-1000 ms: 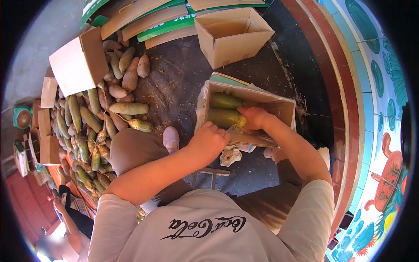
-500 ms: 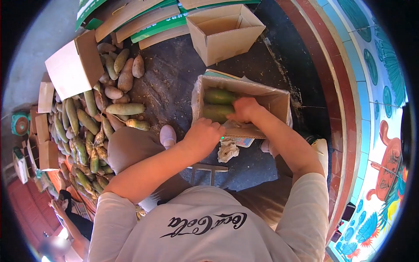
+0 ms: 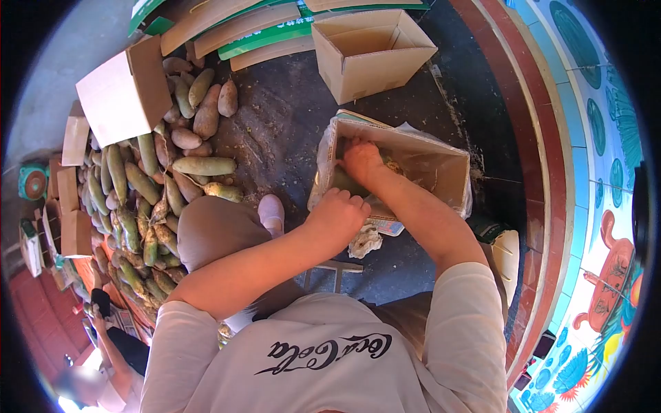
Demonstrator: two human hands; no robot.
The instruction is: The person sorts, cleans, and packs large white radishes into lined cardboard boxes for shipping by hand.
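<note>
The work in hand looks like placing or settling a green vegetable (image 3: 350, 181) inside the near carton (image 3: 441, 173). The right hand (image 3: 363, 160) reaches down into it, fingers bent, tips mostly hidden; whether they pinch anything I can't tell. The vegetable lies just on the body side of those fingers, between the two hands, partly covered. A careful move from this pose would call for room between the knuckles and the cardboard — and a light touch on the skin.

The left hand (image 3: 337, 219) is at the carton's near edge, fingers curled and close together; whether they grip the rim or only rest there is unclear. Clear plastic film (image 3: 407, 128) shows along the rim, beyond the right fingers.

Farther out from the right fingertips, another carton (image 3: 368, 72) stands with its mouth up. Well to the left of both hands — a large heap of long vegetables (image 3: 142, 186), with a pale box (image 3: 113, 100) tilted on it. Crumpled paper (image 3: 365, 242) lies near the left fingers, outside the near carton.
</note>
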